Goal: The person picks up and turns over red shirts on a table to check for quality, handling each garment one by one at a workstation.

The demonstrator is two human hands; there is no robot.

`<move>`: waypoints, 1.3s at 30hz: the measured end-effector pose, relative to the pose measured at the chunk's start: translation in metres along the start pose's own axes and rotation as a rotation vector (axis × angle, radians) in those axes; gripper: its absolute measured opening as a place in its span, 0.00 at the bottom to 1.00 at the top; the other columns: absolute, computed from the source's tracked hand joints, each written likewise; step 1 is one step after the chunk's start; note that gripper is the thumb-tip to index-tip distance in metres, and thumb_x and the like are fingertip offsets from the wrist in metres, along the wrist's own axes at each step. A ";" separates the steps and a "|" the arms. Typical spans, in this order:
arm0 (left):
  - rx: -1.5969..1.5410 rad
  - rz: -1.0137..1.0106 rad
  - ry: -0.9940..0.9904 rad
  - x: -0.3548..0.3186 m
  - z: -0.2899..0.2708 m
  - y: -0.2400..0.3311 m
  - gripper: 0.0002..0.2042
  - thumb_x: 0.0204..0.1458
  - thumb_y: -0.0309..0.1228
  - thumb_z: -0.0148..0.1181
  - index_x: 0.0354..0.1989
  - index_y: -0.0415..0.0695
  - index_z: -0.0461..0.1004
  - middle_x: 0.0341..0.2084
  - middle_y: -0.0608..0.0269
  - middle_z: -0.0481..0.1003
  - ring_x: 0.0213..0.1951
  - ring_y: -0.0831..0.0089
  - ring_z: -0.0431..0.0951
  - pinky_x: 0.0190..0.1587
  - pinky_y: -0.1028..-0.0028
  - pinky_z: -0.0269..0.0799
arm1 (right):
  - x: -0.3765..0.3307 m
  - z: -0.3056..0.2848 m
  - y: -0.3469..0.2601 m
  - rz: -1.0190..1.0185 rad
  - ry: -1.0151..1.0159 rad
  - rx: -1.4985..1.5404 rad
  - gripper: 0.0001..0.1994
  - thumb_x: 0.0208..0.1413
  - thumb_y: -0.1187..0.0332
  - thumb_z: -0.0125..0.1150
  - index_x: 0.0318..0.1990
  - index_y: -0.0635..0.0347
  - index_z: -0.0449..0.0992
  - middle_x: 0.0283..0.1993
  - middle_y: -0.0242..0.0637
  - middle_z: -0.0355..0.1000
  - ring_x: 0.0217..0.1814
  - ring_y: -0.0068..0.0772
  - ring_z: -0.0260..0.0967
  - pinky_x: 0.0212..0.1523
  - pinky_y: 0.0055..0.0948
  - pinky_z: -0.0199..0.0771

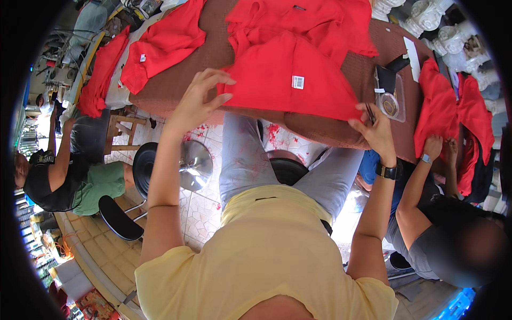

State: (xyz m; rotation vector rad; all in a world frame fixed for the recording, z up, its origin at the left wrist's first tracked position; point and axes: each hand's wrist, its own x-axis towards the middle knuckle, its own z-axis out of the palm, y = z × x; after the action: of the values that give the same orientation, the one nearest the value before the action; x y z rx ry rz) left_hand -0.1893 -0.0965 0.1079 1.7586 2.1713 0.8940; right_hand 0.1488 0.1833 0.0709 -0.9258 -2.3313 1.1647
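Sitting close in, knees under the counter point(213, 32), the person in a yellow shirt point(266, 240) had both hands at a red garment point(261, 80). The left hand point(208, 88) stood with thumb and fingers parted at its left side, probably steadying that edge more than gripping it. The right hand point(376, 125) held a slim dark tool point(369, 112) among its fingers beside the opposite corner, presumably so that the tool was ready while the fingertips handled cloth. The garment lay along the counter's near edge, likely spread so its lower panel was flat, with a white label point(298, 82) facing up (whether the folds beyond were the same piece, I could not tell)

A brown cloth covered the counter, perhaps to soften its surface. Near the right hand, a clear tray point(400, 96) held a round roll point(390, 104), a handy spot for small supplies. Red scraps point(273, 130) dotted the tiled floor point(200, 213). To the right, a co-worker's hands point(433, 146) touched other red cloth point(437, 101); at left, another person in green shorts point(109, 181) sat near a wooden stool point(121, 130). White bundles point(426, 16) crowded the far right
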 end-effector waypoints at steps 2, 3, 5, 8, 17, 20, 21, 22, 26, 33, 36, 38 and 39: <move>-0.243 -0.018 0.039 0.016 0.025 0.027 0.11 0.53 0.20 0.63 0.45 0.40 0.76 0.44 0.57 0.74 0.47 0.66 0.76 0.54 0.70 0.71 | 0.007 0.024 -0.024 -0.003 0.069 0.053 0.12 0.51 0.70 0.71 0.42 0.63 0.80 0.26 0.28 0.68 0.30 0.19 0.64 0.32 0.24 0.66; -0.332 0.044 0.043 0.024 0.047 0.031 0.09 0.54 0.20 0.62 0.43 0.39 0.76 0.43 0.57 0.74 0.46 0.67 0.77 0.51 0.71 0.72 | 0.013 0.045 -0.028 -0.123 0.110 0.067 0.10 0.53 0.70 0.69 0.41 0.63 0.80 0.28 0.32 0.73 0.31 0.22 0.68 0.32 0.25 0.68; -0.442 0.137 0.049 0.045 0.099 0.027 0.08 0.55 0.20 0.61 0.42 0.37 0.74 0.42 0.58 0.73 0.43 0.68 0.77 0.47 0.70 0.74 | 0.027 0.083 -0.021 -0.279 0.094 0.068 0.09 0.52 0.71 0.69 0.39 0.64 0.81 0.29 0.37 0.74 0.30 0.29 0.69 0.31 0.29 0.68; -0.415 -0.083 0.195 0.065 0.146 0.010 0.12 0.54 0.23 0.64 0.45 0.37 0.72 0.41 0.57 0.72 0.42 0.68 0.78 0.44 0.70 0.74 | 0.036 0.120 0.005 -0.199 0.116 0.063 0.12 0.50 0.71 0.70 0.42 0.62 0.80 0.28 0.37 0.72 0.28 0.31 0.68 0.30 0.31 0.67; -0.148 -0.260 0.346 0.081 0.175 0.014 0.09 0.49 0.28 0.69 0.34 0.38 0.76 0.30 0.57 0.76 0.31 0.69 0.78 0.35 0.71 0.72 | 0.025 0.137 0.014 -0.055 0.153 0.026 0.14 0.48 0.69 0.71 0.44 0.59 0.80 0.27 0.36 0.72 0.26 0.33 0.69 0.29 0.32 0.69; -0.325 -0.304 0.394 0.081 0.170 0.001 0.07 0.51 0.27 0.69 0.31 0.38 0.76 0.24 0.59 0.79 0.28 0.73 0.77 0.34 0.73 0.72 | 0.024 0.138 0.017 -0.062 0.148 0.022 0.14 0.48 0.69 0.71 0.44 0.58 0.80 0.27 0.36 0.72 0.26 0.33 0.70 0.29 0.32 0.70; -0.412 -0.331 0.370 0.079 0.169 0.000 0.06 0.52 0.27 0.68 0.30 0.38 0.76 0.24 0.61 0.78 0.28 0.75 0.77 0.34 0.74 0.71 | 0.024 0.138 0.018 -0.057 0.148 0.029 0.14 0.48 0.69 0.71 0.43 0.58 0.80 0.27 0.35 0.72 0.26 0.33 0.70 0.29 0.32 0.70; -0.498 -0.358 0.346 0.076 0.168 -0.002 0.06 0.53 0.26 0.67 0.30 0.39 0.76 0.24 0.64 0.78 0.29 0.76 0.77 0.34 0.75 0.71 | 0.024 0.138 0.018 -0.053 0.147 0.036 0.14 0.48 0.69 0.71 0.43 0.58 0.80 0.26 0.35 0.72 0.26 0.33 0.70 0.29 0.32 0.70; -0.895 -0.275 0.302 0.055 0.148 0.016 0.05 0.54 0.25 0.67 0.33 0.38 0.77 0.22 0.67 0.76 0.30 0.84 0.75 0.33 0.76 0.71 | 0.022 0.137 0.017 -0.055 0.160 0.025 0.12 0.48 0.69 0.71 0.42 0.58 0.80 0.26 0.35 0.73 0.26 0.33 0.71 0.29 0.32 0.70; -0.218 -0.108 -0.359 -0.017 0.128 0.046 0.10 0.49 0.26 0.67 0.37 0.36 0.75 0.30 0.54 0.76 0.36 0.57 0.79 0.40 0.63 0.74 | 0.022 0.137 0.022 -0.089 0.150 0.060 0.12 0.48 0.69 0.71 0.40 0.59 0.80 0.27 0.35 0.73 0.26 0.32 0.71 0.29 0.31 0.70; -0.215 -0.122 0.122 0.012 0.145 0.069 0.10 0.47 0.27 0.68 0.35 0.38 0.75 0.30 0.54 0.73 0.38 0.52 0.76 0.41 0.60 0.73 | 0.022 0.139 0.021 -0.075 0.150 0.047 0.12 0.48 0.69 0.71 0.40 0.59 0.80 0.26 0.35 0.73 0.26 0.32 0.71 0.28 0.31 0.69; -0.170 -0.105 0.274 0.037 0.157 0.069 0.10 0.47 0.26 0.68 0.34 0.38 0.74 0.29 0.54 0.71 0.39 0.51 0.75 0.41 0.59 0.73 | 0.022 0.138 0.019 -0.074 0.154 0.044 0.12 0.48 0.69 0.71 0.40 0.59 0.81 0.26 0.35 0.72 0.25 0.31 0.71 0.28 0.31 0.69; -0.075 -0.057 0.266 0.043 0.169 0.058 0.09 0.47 0.26 0.67 0.34 0.38 0.74 0.29 0.54 0.70 0.38 0.52 0.75 0.40 0.60 0.73 | 0.022 0.139 0.020 -0.076 0.157 0.047 0.12 0.47 0.70 0.71 0.40 0.59 0.81 0.26 0.35 0.72 0.25 0.31 0.71 0.28 0.31 0.69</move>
State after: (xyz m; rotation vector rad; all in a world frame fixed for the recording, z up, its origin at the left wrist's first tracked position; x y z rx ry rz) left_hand -0.0669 0.0048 0.0150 1.6142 2.2983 1.2402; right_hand 0.0603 0.1298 -0.0262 -0.8714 -2.1856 1.0715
